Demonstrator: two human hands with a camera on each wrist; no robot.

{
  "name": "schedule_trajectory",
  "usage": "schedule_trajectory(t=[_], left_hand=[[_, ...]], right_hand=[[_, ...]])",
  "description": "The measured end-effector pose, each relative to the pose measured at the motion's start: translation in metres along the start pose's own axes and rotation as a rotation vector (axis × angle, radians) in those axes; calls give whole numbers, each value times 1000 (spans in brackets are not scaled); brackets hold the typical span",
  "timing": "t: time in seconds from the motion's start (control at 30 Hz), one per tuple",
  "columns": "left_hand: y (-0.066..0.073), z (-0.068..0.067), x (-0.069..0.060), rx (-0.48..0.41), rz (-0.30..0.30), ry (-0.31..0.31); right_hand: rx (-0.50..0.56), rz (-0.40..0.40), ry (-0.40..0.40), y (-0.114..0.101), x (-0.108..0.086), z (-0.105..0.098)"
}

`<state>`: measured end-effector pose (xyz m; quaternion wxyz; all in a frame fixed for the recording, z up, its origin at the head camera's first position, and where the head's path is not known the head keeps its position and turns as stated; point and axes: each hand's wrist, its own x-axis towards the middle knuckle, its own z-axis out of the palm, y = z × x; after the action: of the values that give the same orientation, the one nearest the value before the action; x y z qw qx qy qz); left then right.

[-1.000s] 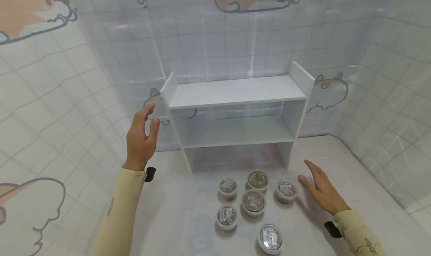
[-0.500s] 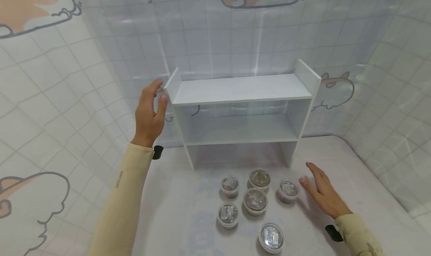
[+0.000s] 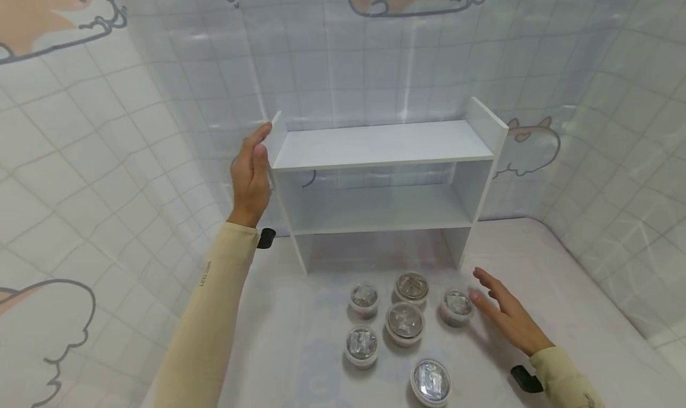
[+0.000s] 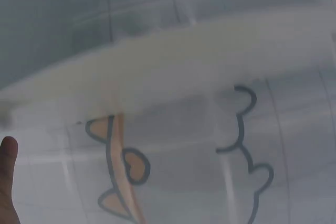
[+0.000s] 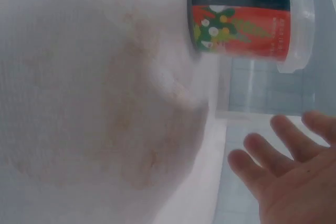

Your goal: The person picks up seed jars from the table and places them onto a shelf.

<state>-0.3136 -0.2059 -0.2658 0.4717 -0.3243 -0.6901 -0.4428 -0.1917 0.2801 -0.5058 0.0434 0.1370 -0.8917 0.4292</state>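
A white two-tier shelf (image 3: 386, 211) stands at the back of the table. My left hand (image 3: 252, 178) is against the upper part of its left side panel (image 3: 278, 137), fingers extended; whether it touches the panel I cannot tell. In the left wrist view only a fingertip (image 4: 8, 153) shows at the left edge. My right hand (image 3: 511, 318) hovers beside the rightmost lidded tub (image 3: 455, 308), fingers spread and holding nothing. The right wrist view shows that tub (image 5: 241, 22) with a red and dark printed label and clear lid, apart from my fingers (image 5: 265, 153).
More lidded tubs stand in front of the shelf, among them a small one (image 3: 364, 301), a larger middle one (image 3: 404, 323) and a front one (image 3: 430, 382). Sheeting (image 3: 348, 68) printed with a grid and cartoon dogs encloses the table (image 3: 268, 324).
My left hand has moved up and right to the shelf's left side panel. The right hand has shifted slightly left, closer to the rightmost tub. Shelf and tubs stay in place.
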Motion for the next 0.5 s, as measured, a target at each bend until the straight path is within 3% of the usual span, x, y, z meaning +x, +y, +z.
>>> schedule_trajectory(t=[0.2, 0.5], left_hand=[[-3, 5, 0, -56, -31, 31], [-6, 4, -2, -126, -94, 62]], right_hand=[[38, 30, -38, -2, 1, 2], [82, -8, -68, -1, 6, 10]])
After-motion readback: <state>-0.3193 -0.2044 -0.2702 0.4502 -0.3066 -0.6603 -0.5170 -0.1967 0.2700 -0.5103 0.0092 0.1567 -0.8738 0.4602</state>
